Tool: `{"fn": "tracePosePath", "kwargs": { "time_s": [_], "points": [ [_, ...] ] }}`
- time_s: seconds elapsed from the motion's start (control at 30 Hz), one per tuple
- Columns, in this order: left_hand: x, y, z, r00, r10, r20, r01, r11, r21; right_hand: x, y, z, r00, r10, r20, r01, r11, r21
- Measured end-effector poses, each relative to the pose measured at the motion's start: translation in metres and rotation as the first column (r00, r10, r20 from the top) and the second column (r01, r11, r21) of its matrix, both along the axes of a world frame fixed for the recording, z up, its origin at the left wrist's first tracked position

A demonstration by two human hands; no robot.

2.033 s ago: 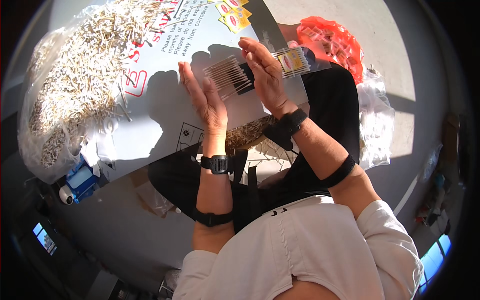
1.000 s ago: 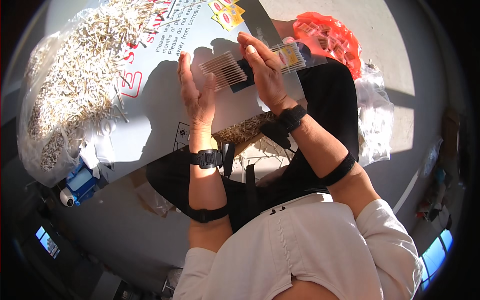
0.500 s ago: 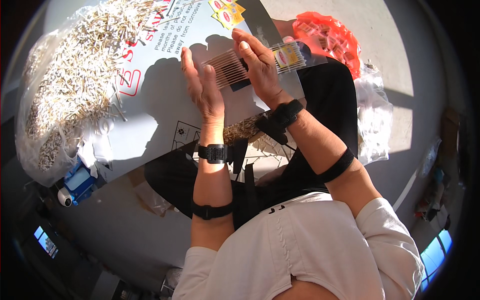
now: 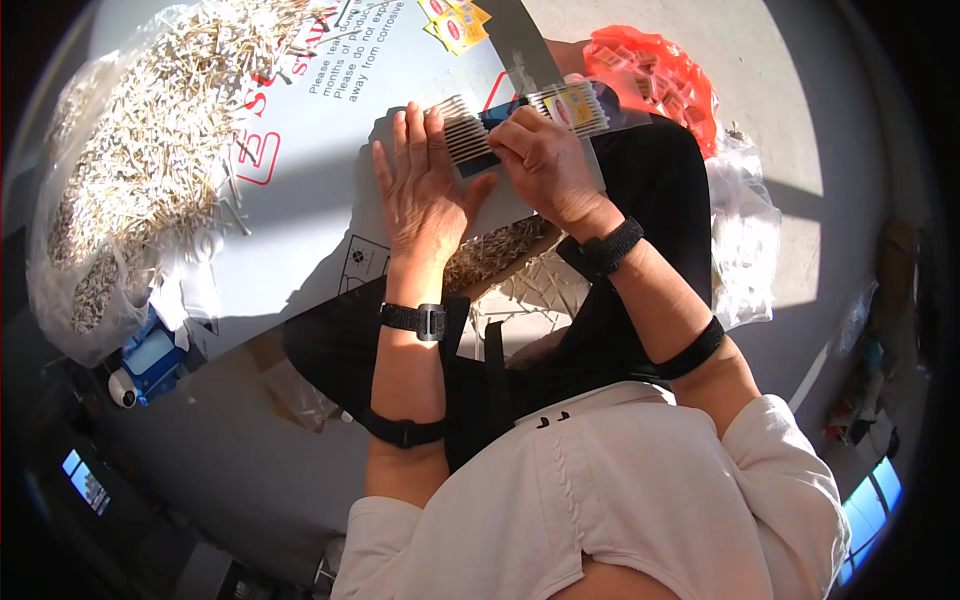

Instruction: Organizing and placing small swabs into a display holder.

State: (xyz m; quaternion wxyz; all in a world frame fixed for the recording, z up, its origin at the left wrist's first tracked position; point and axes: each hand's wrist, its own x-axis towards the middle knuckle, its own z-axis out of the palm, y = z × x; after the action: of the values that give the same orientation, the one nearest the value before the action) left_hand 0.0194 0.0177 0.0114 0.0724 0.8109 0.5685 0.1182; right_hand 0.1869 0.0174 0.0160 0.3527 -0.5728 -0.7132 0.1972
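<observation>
A row of cotton swabs [image 4: 463, 132] lies side by side on the grey-white board. Its right end runs into a clear plastic sleeve holding a yellow card [image 4: 570, 108]. My left hand [image 4: 425, 190] is palm down with fingers spread, its fingertips by the left ends of the swabs. Curled over the middle of the row is my right hand [image 4: 550, 160], fingers closed; what they pinch, if anything, is hidden beneath them. A dark blue piece shows among the swabs between my hands.
A big clear bag [image 4: 130, 180] full of loose swabs covers the board's left side. Several yellow cards [image 4: 455, 25] lie at the far edge. To the right stand a red plastic bag [image 4: 655, 80] of small packets and a clear bag [image 4: 745, 235]. More swabs [image 4: 495, 255] lie below the board.
My left hand has turned from upright on its edge to palm down. My right hand has gone from stretched out to curled fingers, slightly lower. The swabs now fan out more.
</observation>
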Motion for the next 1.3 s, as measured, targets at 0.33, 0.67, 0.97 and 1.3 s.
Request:
{"fn": "tracePosePath", "kwargs": {
  "time_s": [0.33, 0.67, 0.97, 1.3],
  "points": [
    [0.000, 0.000, -0.002, 1.000, 0.014, 0.010, -0.014, 1.000, 0.019, -0.002, -0.004, -0.002, 1.000, 0.001, 0.005, -0.001, 1.000, -0.012],
    [0.001, 0.000, -0.003, 1.000, 0.024, -0.001, -0.024, 1.000, 0.017, -0.002, 0.002, -0.003, 0.996, 0.013, 0.086, -0.014, 1.000, 0.008],
    [0.001, 0.000, -0.002, 1.000, 0.020, -0.004, -0.020, 1.000, 0.021, -0.003, 0.010, 0.001, 1.000, -0.027, 0.016, 0.027, 0.999, 0.032],
    [0.002, 0.000, -0.001, 1.000, 0.029, 0.013, -0.029, 0.999, 0.023, 0.002, 0.005, 0.009, 0.999, 0.022, 0.048, -0.019, 0.998, -0.058]
  ]
}}
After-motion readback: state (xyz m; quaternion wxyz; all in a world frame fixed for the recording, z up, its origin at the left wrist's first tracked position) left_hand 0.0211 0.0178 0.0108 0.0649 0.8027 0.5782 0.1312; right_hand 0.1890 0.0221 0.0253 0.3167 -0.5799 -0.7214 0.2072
